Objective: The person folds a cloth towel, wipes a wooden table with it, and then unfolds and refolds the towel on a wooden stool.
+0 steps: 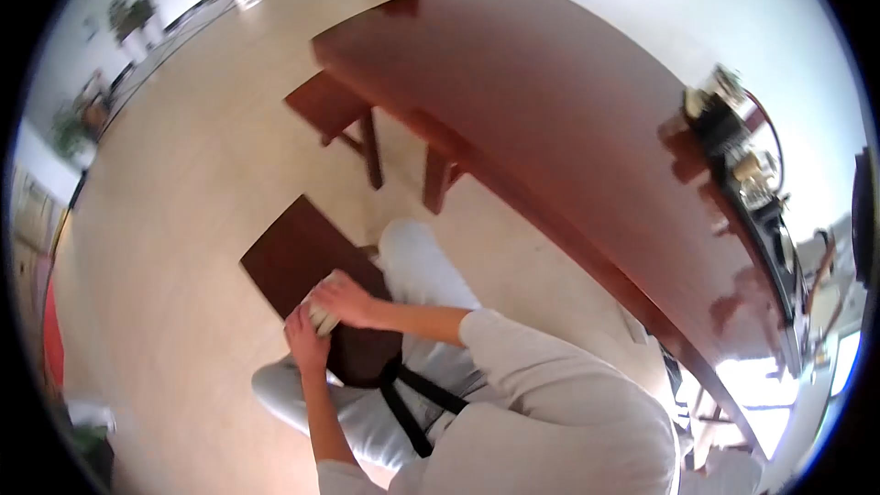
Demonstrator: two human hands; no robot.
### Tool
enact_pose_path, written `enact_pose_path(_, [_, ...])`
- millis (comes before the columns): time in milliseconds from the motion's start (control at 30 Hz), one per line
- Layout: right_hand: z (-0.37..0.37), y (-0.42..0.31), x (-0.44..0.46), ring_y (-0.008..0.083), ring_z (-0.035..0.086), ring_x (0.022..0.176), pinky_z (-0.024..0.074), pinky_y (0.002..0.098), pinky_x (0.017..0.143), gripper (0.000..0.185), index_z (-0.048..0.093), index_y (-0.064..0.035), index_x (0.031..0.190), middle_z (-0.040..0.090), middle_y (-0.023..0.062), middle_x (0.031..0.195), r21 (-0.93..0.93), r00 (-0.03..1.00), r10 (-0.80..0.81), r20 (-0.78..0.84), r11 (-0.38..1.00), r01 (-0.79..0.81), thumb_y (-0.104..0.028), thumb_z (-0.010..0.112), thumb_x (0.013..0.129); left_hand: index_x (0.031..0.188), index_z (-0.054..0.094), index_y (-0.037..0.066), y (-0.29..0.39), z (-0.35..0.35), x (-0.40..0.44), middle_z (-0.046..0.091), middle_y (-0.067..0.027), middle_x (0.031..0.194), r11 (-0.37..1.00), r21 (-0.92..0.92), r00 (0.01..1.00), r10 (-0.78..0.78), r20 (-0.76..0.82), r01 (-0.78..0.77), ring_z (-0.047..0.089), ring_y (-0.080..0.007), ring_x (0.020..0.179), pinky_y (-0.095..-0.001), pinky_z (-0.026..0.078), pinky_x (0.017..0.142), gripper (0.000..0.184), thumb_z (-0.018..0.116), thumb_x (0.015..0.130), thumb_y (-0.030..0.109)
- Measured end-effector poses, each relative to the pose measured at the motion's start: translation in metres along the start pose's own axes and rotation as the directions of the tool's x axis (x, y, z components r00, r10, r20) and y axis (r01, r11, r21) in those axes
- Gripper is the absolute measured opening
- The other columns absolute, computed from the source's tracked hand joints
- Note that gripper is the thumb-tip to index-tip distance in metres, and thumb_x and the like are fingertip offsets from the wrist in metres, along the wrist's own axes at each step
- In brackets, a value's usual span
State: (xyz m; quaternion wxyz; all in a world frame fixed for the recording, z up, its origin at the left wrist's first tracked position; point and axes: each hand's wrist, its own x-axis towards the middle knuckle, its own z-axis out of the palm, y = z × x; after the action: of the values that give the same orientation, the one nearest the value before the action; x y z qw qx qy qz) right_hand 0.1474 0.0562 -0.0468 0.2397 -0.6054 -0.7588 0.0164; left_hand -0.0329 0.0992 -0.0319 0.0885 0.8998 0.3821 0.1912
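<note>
Both my hands meet over a dark brown wooden bench top (pixel 298 247), around a pale, cream-coloured bundle (pixel 322 317) that looks like cloth. My left hand (pixel 306 337) grips its lower left side with bent fingers. On its upper right side, my right hand (pixel 341 299) presses down with fingers curled over it. Much of the bundle is hidden beneath the fingers. A black strap (pixel 403 403) runs from the near end of the bench top toward my waist. My legs in light grey trousers are on both sides of the bench.
A long reddish-brown table (pixel 513 92) stretches from the top to the lower right. A smaller wooden stool (pixel 332 105) stands at its left side. Along the table's far edge lies a black tray (pixel 753 229) with tea things. Potted plants (pixel 137 18) stand by the left wall.
</note>
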Motion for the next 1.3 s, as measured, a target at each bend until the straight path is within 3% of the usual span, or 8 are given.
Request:
enact_pose_path(200, [-0.038,0.01,0.045,0.0316,0.068,0.093,0.0557,0.0463,0.077,0.017,0.071,-0.0129,0.097,0.069,0.0113,0.097,-0.046,0.995,0.003,0.097,0.999,0.002,-0.019,0.063,0.083,0.137,0.049,0.012,-0.011,-0.035,0.058,0.051,-0.0167,0.142,0.953,0.251,0.878,-0.264,0.399,0.172,0.049,-0.0361,0.134,-0.0487,0.049,0.104,0.077,0.084,0.069,0.013])
enact_pose_path(367, [-0.14,0.022,0.15,0.033,0.066,0.098,0.0532,0.0482,0.084,0.04,0.066,-0.0158,0.118,0.069,0.0116,0.103,-0.193,0.972,-0.197,-0.126,0.966,0.17,-0.012,0.066,0.078,0.122,0.056,0.015,-0.003,-0.139,0.145,0.06,-0.0086,0.12,0.968,0.243,0.993,-0.041,-0.112,0.067,0.06,-0.0332,0.113,-0.0465,0.054,0.092,0.054,0.079,0.073,0.014])
enact_pose_path(467, [-0.197,0.026,0.175,0.0293,0.057,0.115,0.0464,0.0437,0.096,0.057,0.061,-0.0158,0.126,0.064,0.0059,0.118,-0.16,0.827,-0.379,-0.415,0.925,0.343,-0.013,0.076,0.071,0.12,0.059,0.016,0.026,-0.186,0.161,0.06,-0.0057,0.115,0.979,0.204,0.903,0.087,-0.421,0.001,0.058,-0.0308,0.108,-0.0461,0.051,0.089,0.053,0.08,0.071,0.014])
enact_pose_path(633, [-0.163,0.008,0.081,0.0321,0.051,0.122,0.0413,0.0481,0.103,0.061,0.059,-0.0174,0.132,0.059,0.0073,0.128,-0.081,0.912,-0.249,-0.328,0.969,0.235,-0.02,0.078,0.073,0.126,0.058,0.014,0.035,-0.131,0.093,0.057,-0.011,0.118,0.948,0.316,0.916,0.16,-0.368,-0.038,0.054,-0.0347,0.112,-0.0485,0.046,0.092,0.067,0.081,0.064,0.012])
enact_pose_path(800, [-0.096,0.017,-0.035,0.0336,0.053,0.12,0.0417,0.0498,0.102,0.05,0.063,-0.0158,0.126,0.062,0.0089,0.123,0.131,0.986,-0.131,0.101,0.984,0.118,-0.036,0.076,0.083,0.124,0.061,0.017,0.036,-0.061,-0.016,0.063,-0.0062,0.112,1.0,0.029,0.985,-0.006,0.171,0.001,0.061,-0.0285,0.105,-0.0456,0.048,0.09,0.044,0.073,0.082,0.017])
enact_pose_path(1067, [-0.066,0.023,0.054,0.0296,0.061,0.087,0.0492,0.0444,0.074,0.012,0.069,-0.0137,0.091,0.065,0.0042,0.088,0.273,0.96,0.149,-0.235,0.959,-0.082,-0.025,0.07,0.086,0.097,0.068,0.015,0.004,-0.058,0.057,0.067,-0.0028,0.091,0.932,-0.267,0.948,-0.287,-0.137,0.243,0.065,-0.0286,0.093,-0.0458,0.051,0.081,0.008,0.065,0.091,0.019])
enact_pose_path(1200, [0.002,0.019,0.047,0.0296,0.06,0.091,0.0471,0.0456,0.078,0.011,0.069,-0.0146,0.091,0.063,0.0071,0.089,0.018,0.975,0.167,-0.147,0.986,-0.167,-0.024,0.063,0.091,0.098,0.069,0.014,-0.01,0.013,0.061,0.068,-0.0055,0.094,0.907,-0.185,0.918,-0.393,-0.051,0.377,0.062,-0.0304,0.099,-0.0461,0.049,0.086,0.011,0.062,0.094,0.022])
enact_pose_path(1300, [0.018,0.001,0.009,0.0284,0.059,0.094,0.0444,0.0457,0.085,0.012,0.068,-0.0116,0.092,0.062,0.0076,0.092,0.002,0.953,0.197,-0.231,0.979,-0.202,-0.022,0.062,0.092,0.097,0.068,0.011,0.023,0.038,0.024,0.066,-0.0075,0.097,0.913,0.197,0.934,-0.352,-0.064,0.358,0.061,-0.0298,0.1,-0.0459,0.045,0.091,0.012,0.061,0.094,0.021])
